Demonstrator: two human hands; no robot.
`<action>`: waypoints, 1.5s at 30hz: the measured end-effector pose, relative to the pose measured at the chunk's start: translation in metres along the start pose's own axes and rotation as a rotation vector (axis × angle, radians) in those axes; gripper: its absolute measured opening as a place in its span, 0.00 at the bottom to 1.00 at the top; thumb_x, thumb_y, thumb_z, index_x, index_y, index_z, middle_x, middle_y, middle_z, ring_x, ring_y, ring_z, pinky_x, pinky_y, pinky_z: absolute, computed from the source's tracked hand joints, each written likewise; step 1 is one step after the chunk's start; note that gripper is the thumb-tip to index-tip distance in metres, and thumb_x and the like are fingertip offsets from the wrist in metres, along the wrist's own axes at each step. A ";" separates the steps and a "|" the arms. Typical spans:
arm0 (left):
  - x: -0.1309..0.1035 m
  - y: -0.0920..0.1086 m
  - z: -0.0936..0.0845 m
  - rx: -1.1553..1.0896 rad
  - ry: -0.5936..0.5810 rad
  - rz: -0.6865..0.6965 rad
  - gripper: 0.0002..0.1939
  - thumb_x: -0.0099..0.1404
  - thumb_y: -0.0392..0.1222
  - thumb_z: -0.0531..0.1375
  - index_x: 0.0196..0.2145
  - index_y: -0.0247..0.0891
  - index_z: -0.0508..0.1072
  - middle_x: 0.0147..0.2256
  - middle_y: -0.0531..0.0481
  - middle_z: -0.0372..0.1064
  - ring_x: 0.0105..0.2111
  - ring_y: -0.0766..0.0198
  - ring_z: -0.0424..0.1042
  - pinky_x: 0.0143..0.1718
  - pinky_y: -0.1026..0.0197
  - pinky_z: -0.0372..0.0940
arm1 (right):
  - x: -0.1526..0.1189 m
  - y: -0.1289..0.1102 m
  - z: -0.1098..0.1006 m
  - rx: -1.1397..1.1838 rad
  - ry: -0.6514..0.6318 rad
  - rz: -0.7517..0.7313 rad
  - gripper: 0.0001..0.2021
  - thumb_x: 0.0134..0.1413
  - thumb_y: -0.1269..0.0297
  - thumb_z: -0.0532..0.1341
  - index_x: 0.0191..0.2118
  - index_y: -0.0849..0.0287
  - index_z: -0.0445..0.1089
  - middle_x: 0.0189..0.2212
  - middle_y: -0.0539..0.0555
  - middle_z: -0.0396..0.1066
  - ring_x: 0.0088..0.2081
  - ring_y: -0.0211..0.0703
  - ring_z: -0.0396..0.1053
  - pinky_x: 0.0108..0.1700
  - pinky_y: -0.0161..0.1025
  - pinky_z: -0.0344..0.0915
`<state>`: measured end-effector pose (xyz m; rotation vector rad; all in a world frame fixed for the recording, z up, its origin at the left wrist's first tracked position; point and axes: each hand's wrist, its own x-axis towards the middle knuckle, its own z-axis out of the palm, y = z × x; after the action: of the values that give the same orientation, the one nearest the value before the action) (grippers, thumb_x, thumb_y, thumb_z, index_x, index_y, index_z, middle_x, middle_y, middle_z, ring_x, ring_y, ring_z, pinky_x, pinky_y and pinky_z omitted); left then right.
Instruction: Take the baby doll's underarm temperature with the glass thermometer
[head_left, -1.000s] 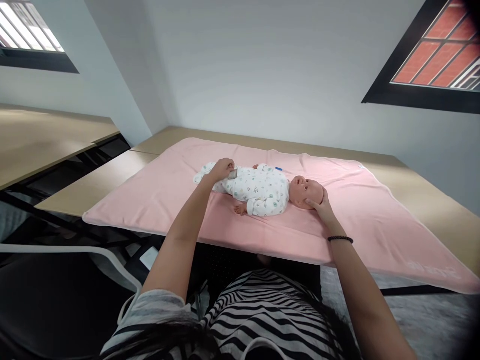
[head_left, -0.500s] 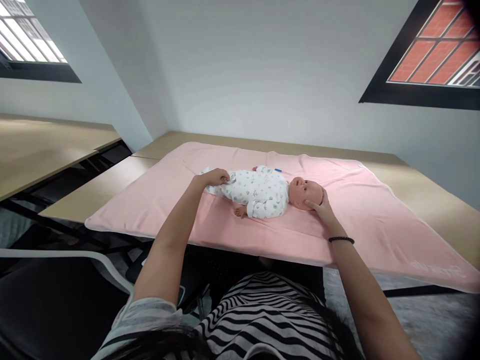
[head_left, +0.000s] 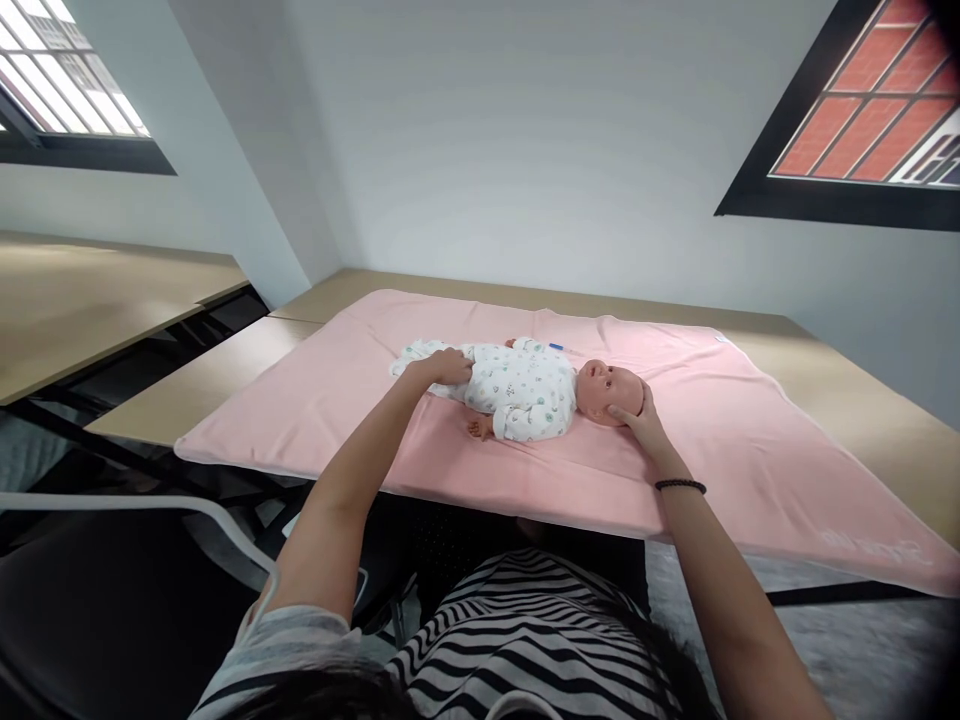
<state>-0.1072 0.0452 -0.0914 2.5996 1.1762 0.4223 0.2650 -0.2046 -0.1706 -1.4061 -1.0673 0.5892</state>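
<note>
One broad pale wall fills the back of my view, with a thick column jutting out on the left. Up against that wall runs the tan worktop, most of it covered by a pink blanket, its near edge drawn over the front. A second table stands off to the left across a dark gap, and a black chair with a pale frame crowds the lower left corner, where its frame meets the left arm in my view. Two barred windows, a left window and a right window, cut into the upper corners. Below me, a striped shirt takes up the bottom of the picture.

The doll, in a white printed outfit, lies on its back on the blanket, around the middle, head to the right and legs to the left. I have the right hand cupped around its head, thumb on the near side. The left hand sits at the outfit's lower part, fingers bent, blocking my sight of the upper legs; I cannot tell whether it pinches any cloth. A dark beaded bracelet circles the right wrist. Smallest, a blue item lies just beyond the doll's far shoulder, too small for me to identify.
</note>
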 end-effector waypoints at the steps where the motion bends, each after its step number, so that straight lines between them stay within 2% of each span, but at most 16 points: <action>1: 0.000 0.002 0.000 -0.004 -0.011 0.011 0.07 0.57 0.41 0.62 0.34 0.40 0.76 0.40 0.42 0.75 0.40 0.51 0.74 0.44 0.55 0.67 | 0.000 0.000 0.000 -0.002 -0.001 -0.001 0.44 0.40 0.53 0.77 0.64 0.46 0.59 0.65 0.57 0.64 0.63 0.62 0.65 0.63 0.62 0.67; 4: 0.001 0.008 0.004 -0.035 -0.035 0.038 0.10 0.59 0.38 0.59 0.39 0.37 0.76 0.45 0.41 0.75 0.42 0.53 0.73 0.46 0.56 0.67 | 0.000 -0.001 0.001 -0.007 0.003 -0.001 0.45 0.40 0.53 0.77 0.64 0.48 0.58 0.65 0.58 0.64 0.63 0.62 0.65 0.63 0.62 0.67; 10: 0.000 0.011 0.014 -0.124 -0.031 0.047 0.12 0.62 0.38 0.55 0.39 0.37 0.76 0.41 0.44 0.77 0.41 0.55 0.74 0.47 0.56 0.68 | 0.000 -0.002 0.002 -0.001 0.011 0.001 0.45 0.39 0.53 0.77 0.64 0.49 0.58 0.66 0.59 0.63 0.64 0.62 0.64 0.63 0.61 0.66; 12: -0.003 0.006 0.009 -0.165 -0.077 0.064 0.14 0.63 0.41 0.55 0.41 0.36 0.77 0.43 0.44 0.78 0.43 0.56 0.74 0.47 0.57 0.68 | 0.000 -0.001 0.002 0.005 0.009 -0.003 0.45 0.39 0.53 0.77 0.63 0.48 0.58 0.65 0.59 0.63 0.63 0.62 0.64 0.63 0.61 0.66; 16: -0.009 -0.005 -0.003 -0.199 -0.251 0.075 0.18 0.63 0.51 0.57 0.44 0.40 0.79 0.46 0.48 0.78 0.45 0.57 0.75 0.46 0.61 0.69 | 0.002 0.001 0.001 0.010 0.006 -0.017 0.45 0.38 0.54 0.77 0.63 0.49 0.59 0.65 0.59 0.63 0.64 0.62 0.64 0.64 0.63 0.64; 18: -0.007 -0.006 -0.004 -0.163 -0.325 0.031 0.20 0.63 0.56 0.57 0.41 0.41 0.81 0.45 0.48 0.79 0.45 0.53 0.76 0.46 0.58 0.69 | 0.002 0.001 0.002 0.013 0.008 -0.022 0.45 0.38 0.54 0.77 0.63 0.49 0.59 0.65 0.59 0.63 0.64 0.62 0.63 0.64 0.64 0.64; 20: -0.004 -0.002 -0.001 -0.113 -0.363 -0.047 0.26 0.65 0.63 0.54 0.41 0.41 0.81 0.48 0.43 0.78 0.47 0.48 0.76 0.47 0.54 0.69 | 0.002 0.000 0.002 0.017 0.006 -0.023 0.45 0.38 0.54 0.77 0.62 0.49 0.60 0.65 0.59 0.63 0.64 0.63 0.64 0.63 0.64 0.65; 23: -0.001 0.009 0.006 -0.055 -0.391 -0.165 0.40 0.63 0.75 0.48 0.52 0.40 0.77 0.59 0.38 0.70 0.55 0.40 0.72 0.50 0.47 0.67 | 0.000 -0.002 0.003 0.019 0.005 -0.027 0.45 0.39 0.54 0.77 0.63 0.50 0.59 0.65 0.60 0.63 0.63 0.63 0.64 0.62 0.64 0.67; 26: -0.004 0.021 0.012 -0.013 -0.388 -0.231 0.54 0.53 0.82 0.52 0.64 0.38 0.67 0.69 0.36 0.55 0.65 0.34 0.59 0.55 0.44 0.64 | 0.000 -0.003 0.003 0.012 0.003 -0.032 0.44 0.39 0.54 0.77 0.63 0.49 0.58 0.66 0.60 0.62 0.64 0.63 0.64 0.62 0.64 0.66; 28: -0.007 0.028 0.016 0.007 -0.373 -0.255 0.60 0.49 0.83 0.54 0.66 0.36 0.64 0.70 0.34 0.50 0.67 0.32 0.54 0.57 0.43 0.62 | 0.000 -0.003 0.002 0.007 -0.001 -0.028 0.45 0.39 0.54 0.77 0.63 0.49 0.58 0.66 0.60 0.62 0.64 0.63 0.64 0.62 0.65 0.66; 30: -0.008 0.031 0.017 0.008 -0.378 -0.272 0.59 0.48 0.83 0.56 0.63 0.35 0.67 0.67 0.32 0.56 0.64 0.33 0.60 0.55 0.46 0.64 | 0.000 -0.003 0.002 0.005 -0.005 -0.021 0.45 0.39 0.55 0.77 0.63 0.49 0.58 0.66 0.59 0.62 0.64 0.63 0.63 0.62 0.65 0.66; 33: -0.005 0.033 0.016 -0.018 -0.391 -0.291 0.48 0.49 0.81 0.57 0.50 0.36 0.76 0.55 0.34 0.72 0.51 0.39 0.73 0.47 0.51 0.67 | 0.000 -0.003 0.002 0.011 -0.005 -0.012 0.45 0.39 0.55 0.77 0.63 0.48 0.58 0.66 0.59 0.62 0.64 0.62 0.63 0.63 0.64 0.66; 36: 0.000 0.031 0.015 -0.043 -0.324 -0.292 0.38 0.57 0.78 0.54 0.37 0.37 0.76 0.45 0.37 0.77 0.45 0.43 0.75 0.43 0.54 0.66 | -0.001 -0.005 0.003 0.020 -0.003 -0.011 0.45 0.39 0.55 0.77 0.63 0.48 0.58 0.66 0.59 0.62 0.64 0.62 0.63 0.64 0.63 0.64; 39: -0.001 0.029 0.014 -0.072 -0.218 -0.273 0.30 0.63 0.71 0.53 0.29 0.39 0.71 0.33 0.41 0.75 0.39 0.48 0.75 0.37 0.57 0.64 | -0.002 -0.006 0.004 0.027 -0.006 -0.008 0.45 0.40 0.55 0.77 0.63 0.48 0.58 0.66 0.58 0.61 0.64 0.62 0.63 0.64 0.63 0.65; 41: -0.005 0.027 0.012 -0.106 -0.148 -0.255 0.27 0.65 0.66 0.53 0.24 0.40 0.66 0.25 0.46 0.68 0.32 0.54 0.72 0.31 0.59 0.60 | -0.002 -0.007 0.004 0.031 -0.008 -0.009 0.45 0.39 0.55 0.77 0.63 0.48 0.58 0.66 0.58 0.61 0.65 0.62 0.63 0.63 0.63 0.65; 45: -0.015 0.018 0.003 -0.180 -0.056 -0.225 0.22 0.66 0.60 0.52 0.23 0.40 0.60 0.19 0.51 0.55 0.23 0.63 0.63 0.25 0.61 0.51 | -0.002 -0.008 0.004 0.047 -0.020 -0.020 0.45 0.39 0.54 0.77 0.62 0.48 0.58 0.67 0.58 0.61 0.65 0.60 0.63 0.63 0.61 0.66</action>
<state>-0.1030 0.0212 -0.0906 2.2822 1.3269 0.3862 0.2586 -0.2049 -0.1640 -1.3493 -1.0760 0.6112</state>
